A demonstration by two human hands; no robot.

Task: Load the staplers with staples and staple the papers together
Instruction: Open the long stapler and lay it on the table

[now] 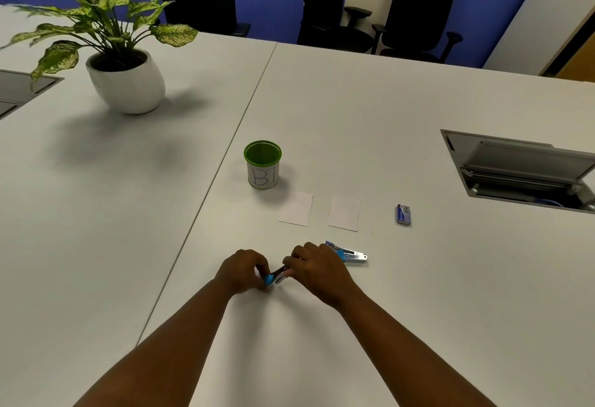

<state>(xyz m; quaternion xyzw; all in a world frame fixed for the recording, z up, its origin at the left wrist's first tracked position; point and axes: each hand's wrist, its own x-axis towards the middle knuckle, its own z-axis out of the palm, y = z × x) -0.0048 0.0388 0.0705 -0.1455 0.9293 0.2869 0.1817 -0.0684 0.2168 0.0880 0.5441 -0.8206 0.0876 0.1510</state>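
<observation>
**Near table edge: both hands on one small stapler, second stapler just right of it**

On the white table (418,110), close to the person, both hands work a small blue stapler (274,276). Left hand (242,273) has fingers curled round its blue near end; right hand (317,273) pinches the far, metal end with curled fingers. Stapler's long axis runs diagonal, near-left to far-right, bridging the two hands. Can't tell if the magazine is open or whether staples are in; too small, mostly hidden by fingers.

Second stapler (351,254) lies flat just beyond the right hand, partly hidden by it, silver end pointing right. Looks hinged open, not certain. Right hand is clearly the nearer one to it.

Staple box (403,214) sits further right and away, well apart from both hands, right-hand side again. Two paper pieces (297,209) (344,213) lie side by side, apart, not stacked, beyond the hands toward the green cup (262,164) marked "BI".

Judgement: loading stage, papers untouched, nothing stapled yet. Anything needed next (staples, other stapler) lies to the right, so the right hand would do the reaching while the left keeps the held stapler.

Potted plant (125,79) far left, floor box hatch (521,168) far right.
</observation>
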